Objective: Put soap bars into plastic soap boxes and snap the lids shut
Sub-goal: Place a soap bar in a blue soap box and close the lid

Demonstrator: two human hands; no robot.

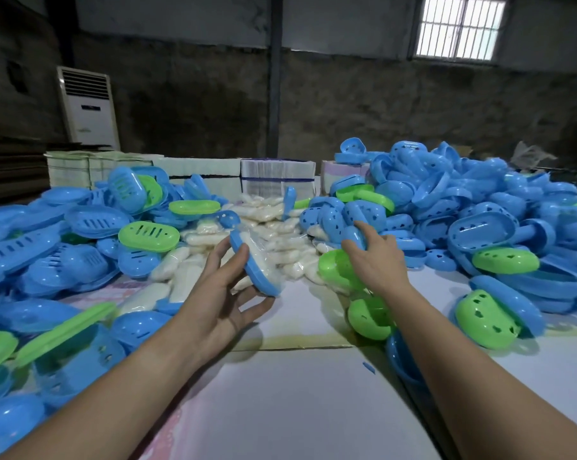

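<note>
My left hand (225, 293) holds a blue soap box half (247, 267) tilted on edge above the table, thumb on its far rim and fingers under it. A white soap bar in clear wrap (263, 260) lies in that half. My right hand (376, 257) reaches into the right pile, and its fingers curl round a blue perforated box half (355, 235). A heap of wrapped white soap bars (273, 227) lies between the two piles, just beyond both hands.
Blue and green box halves are piled at the left (81, 240) and right (479, 220). Two green halves (368, 313) lie under my right forearm. Stacked bundles (277, 177) stand at the table's back. White cardboard (297, 393) covers the near table.
</note>
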